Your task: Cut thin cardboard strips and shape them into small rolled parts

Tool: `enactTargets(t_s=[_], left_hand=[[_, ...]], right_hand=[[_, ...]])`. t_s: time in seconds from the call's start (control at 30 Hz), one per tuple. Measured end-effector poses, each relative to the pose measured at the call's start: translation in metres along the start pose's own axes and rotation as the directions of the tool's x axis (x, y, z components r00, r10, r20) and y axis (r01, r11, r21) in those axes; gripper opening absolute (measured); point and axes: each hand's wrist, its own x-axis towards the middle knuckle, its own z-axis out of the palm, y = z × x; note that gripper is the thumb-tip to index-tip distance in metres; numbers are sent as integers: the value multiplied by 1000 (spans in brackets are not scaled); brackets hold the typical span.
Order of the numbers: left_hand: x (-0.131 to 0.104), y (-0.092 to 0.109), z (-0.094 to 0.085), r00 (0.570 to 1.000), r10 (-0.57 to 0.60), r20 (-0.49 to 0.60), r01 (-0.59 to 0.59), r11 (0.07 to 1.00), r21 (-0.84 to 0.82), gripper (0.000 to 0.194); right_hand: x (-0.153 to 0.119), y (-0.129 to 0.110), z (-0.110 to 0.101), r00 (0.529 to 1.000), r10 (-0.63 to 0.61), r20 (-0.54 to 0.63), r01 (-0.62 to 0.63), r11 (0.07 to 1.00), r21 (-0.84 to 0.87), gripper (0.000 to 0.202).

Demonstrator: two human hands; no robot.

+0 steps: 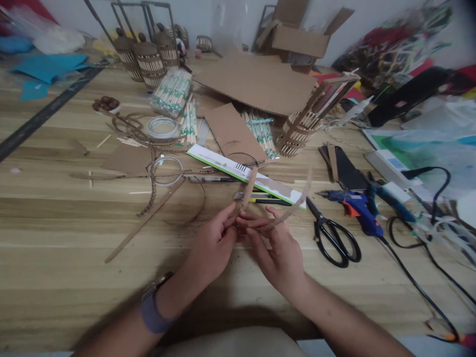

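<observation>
Forearms [345,317] lead to the left hand [213,243] and the right hand [280,255], both curled nearly closed, pinching a brown cardboard strip [250,188] that juts forward between them over the tabletop [55,218]

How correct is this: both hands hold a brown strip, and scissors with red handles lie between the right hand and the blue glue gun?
Not quite: in the head view, the scissors have black handles, not red. They do lie between the right hand and the blue glue gun, and that hand and the left hand hold a brown strip.
</observation>
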Motion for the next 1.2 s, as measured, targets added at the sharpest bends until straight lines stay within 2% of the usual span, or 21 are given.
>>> enactTargets(t_s=[0.2,0.4,0.63,0.9,1.03,1.2], left_hand=[[-1,0,-1,999,37,1,-37,999,32,58],[0,0,-1,1000,11,-26,-11,1000,13,60],[0,4,0,999,-19,-41,21,999,48,61],[-1,5,0,1000,11,-11,-11,1000,-25,60],[1,6,0,999,-42,-14,40,996,-84,64],[0,8,-1,996,-54,-70,49,996,-72,64]], right_hand=[[-1,0,1,1000,-20,-4,20,1000,-9,20],[-3,0,5,999,-50,-14,50,999,-8,9],[-1,-2,2,999,-32,-32,32,999,4,18],[1,-3,0,999,-28,-34,29,999,37,23],[0,-3,2,1000,-14,-14,14,1000,7,22],[-2,-5,4,998,-59,-30,60,998,26,21]])
